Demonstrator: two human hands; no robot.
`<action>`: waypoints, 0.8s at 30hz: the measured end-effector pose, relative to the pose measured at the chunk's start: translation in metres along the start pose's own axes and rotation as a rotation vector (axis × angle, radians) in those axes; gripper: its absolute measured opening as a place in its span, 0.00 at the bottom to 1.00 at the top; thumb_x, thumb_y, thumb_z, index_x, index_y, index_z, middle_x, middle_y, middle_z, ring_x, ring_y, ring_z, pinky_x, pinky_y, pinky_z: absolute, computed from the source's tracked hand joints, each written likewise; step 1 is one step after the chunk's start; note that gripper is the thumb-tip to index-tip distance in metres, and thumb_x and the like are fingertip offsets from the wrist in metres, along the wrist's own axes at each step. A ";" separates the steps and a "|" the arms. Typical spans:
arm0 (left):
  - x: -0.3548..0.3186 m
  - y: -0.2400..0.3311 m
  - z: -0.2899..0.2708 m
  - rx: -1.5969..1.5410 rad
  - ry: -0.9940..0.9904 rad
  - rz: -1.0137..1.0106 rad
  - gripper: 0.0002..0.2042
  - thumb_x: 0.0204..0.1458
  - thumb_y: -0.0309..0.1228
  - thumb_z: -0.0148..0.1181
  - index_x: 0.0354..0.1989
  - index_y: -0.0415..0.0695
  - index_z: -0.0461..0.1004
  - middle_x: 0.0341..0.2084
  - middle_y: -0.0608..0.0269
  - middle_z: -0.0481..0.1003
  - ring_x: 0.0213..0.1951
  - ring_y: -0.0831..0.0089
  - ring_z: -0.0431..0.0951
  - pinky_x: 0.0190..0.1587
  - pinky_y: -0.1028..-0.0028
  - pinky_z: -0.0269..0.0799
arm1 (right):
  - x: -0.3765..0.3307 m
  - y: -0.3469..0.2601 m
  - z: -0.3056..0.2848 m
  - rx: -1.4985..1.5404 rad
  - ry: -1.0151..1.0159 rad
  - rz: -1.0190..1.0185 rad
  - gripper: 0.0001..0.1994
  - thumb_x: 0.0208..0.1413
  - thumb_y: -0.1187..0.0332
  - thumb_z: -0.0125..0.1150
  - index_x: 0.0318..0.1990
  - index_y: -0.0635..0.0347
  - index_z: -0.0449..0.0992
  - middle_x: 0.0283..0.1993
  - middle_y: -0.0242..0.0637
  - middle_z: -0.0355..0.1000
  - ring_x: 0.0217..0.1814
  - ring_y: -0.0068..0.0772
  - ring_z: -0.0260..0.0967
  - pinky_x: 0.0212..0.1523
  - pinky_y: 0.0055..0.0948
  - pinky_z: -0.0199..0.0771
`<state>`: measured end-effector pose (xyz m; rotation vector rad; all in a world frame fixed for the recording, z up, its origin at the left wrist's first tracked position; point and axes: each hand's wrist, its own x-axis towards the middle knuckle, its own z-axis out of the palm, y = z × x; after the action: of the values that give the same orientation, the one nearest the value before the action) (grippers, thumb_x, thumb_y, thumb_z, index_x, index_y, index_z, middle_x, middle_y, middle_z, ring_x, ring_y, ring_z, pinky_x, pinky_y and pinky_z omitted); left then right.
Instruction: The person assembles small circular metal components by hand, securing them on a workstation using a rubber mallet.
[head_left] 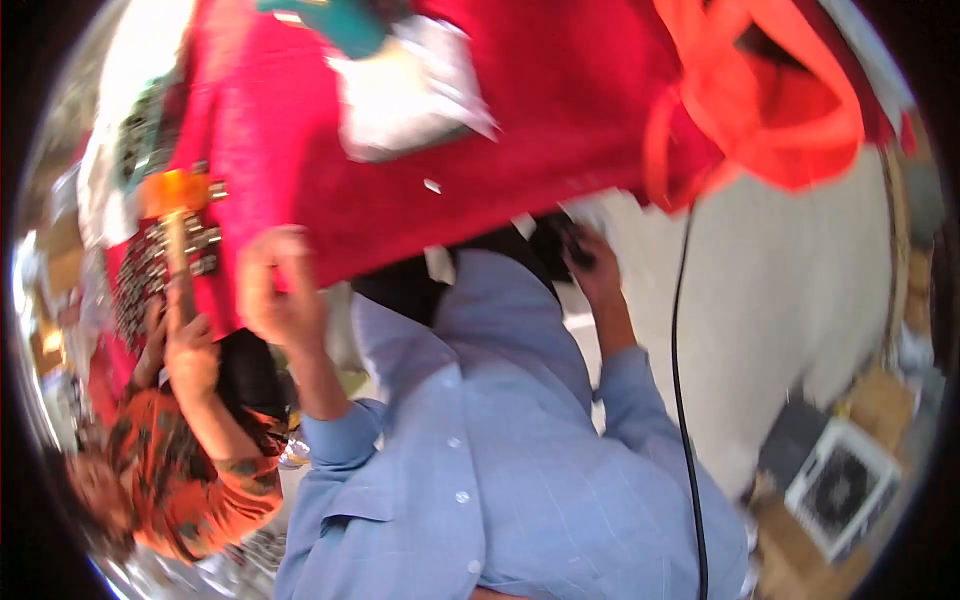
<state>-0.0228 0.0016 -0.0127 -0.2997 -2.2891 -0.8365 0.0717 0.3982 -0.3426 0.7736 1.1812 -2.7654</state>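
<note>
My left hand (281, 290) is raised at the near edge of the red cloth (560, 130) covering the table. It is blurred, its fingers loosely bent and apart, and I see nothing held in it. Lower and to the right, beside my thigh, my right hand (600, 270) is closed around a small black object (578, 248) whose kind I cannot make out. Farther in on the cloth lies a clear plastic bag with white contents (405, 100). A small white scrap (432, 186) rests between that bag and the cloth's near edge.
At left a co-worker in an orange patterned shirt (190, 480) grips an orange-headed mallet (175, 195) near rows of small metal pieces (140, 280). A bright orange fabric bag (770, 110) sits at far right. A black cable (678, 380) hangs at my right, above a boxed fan (842, 485).
</note>
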 end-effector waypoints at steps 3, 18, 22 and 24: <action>-0.012 -0.033 -0.004 -0.123 0.036 -0.290 0.03 0.66 0.23 0.64 0.40 0.36 0.81 0.37 0.59 0.84 0.35 0.78 0.79 0.42 0.76 0.77 | -0.050 -0.021 0.020 0.205 0.264 0.179 0.22 0.57 0.80 0.53 0.60 0.65 0.74 0.58 0.43 0.75 0.62 0.45 0.75 0.62 0.49 0.76; -0.026 -0.033 0.028 -0.060 -0.075 -0.308 0.04 0.66 0.26 0.67 0.41 0.38 0.83 0.35 0.67 0.82 0.35 0.82 0.76 0.42 0.79 0.73 | -0.047 0.009 -0.006 -0.425 0.529 0.061 0.18 0.56 0.68 0.68 0.55 0.60 0.83 0.46 0.33 0.80 0.45 0.24 0.73 0.41 0.32 0.71; -0.019 -0.030 0.033 -0.011 -0.082 -0.260 0.03 0.65 0.24 0.66 0.41 0.37 0.82 0.34 0.63 0.82 0.35 0.77 0.78 0.43 0.77 0.75 | 0.010 0.058 -0.023 -0.767 0.398 0.105 0.23 0.59 0.60 0.69 0.60 0.60 0.80 0.52 0.36 0.80 0.54 0.32 0.74 0.52 0.38 0.75; -0.018 -0.026 0.039 -0.035 -0.058 -0.217 0.03 0.65 0.24 0.66 0.41 0.37 0.82 0.34 0.62 0.82 0.35 0.75 0.78 0.43 0.75 0.75 | 0.036 0.080 -0.024 -1.059 0.234 -0.159 0.24 0.58 0.61 0.73 0.58 0.67 0.80 0.50 0.43 0.82 0.53 0.37 0.78 0.56 0.39 0.77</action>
<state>-0.0404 0.0067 -0.0595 -0.0927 -2.3926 -0.9883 0.0682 0.3637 -0.4265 0.8429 2.4450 -1.6700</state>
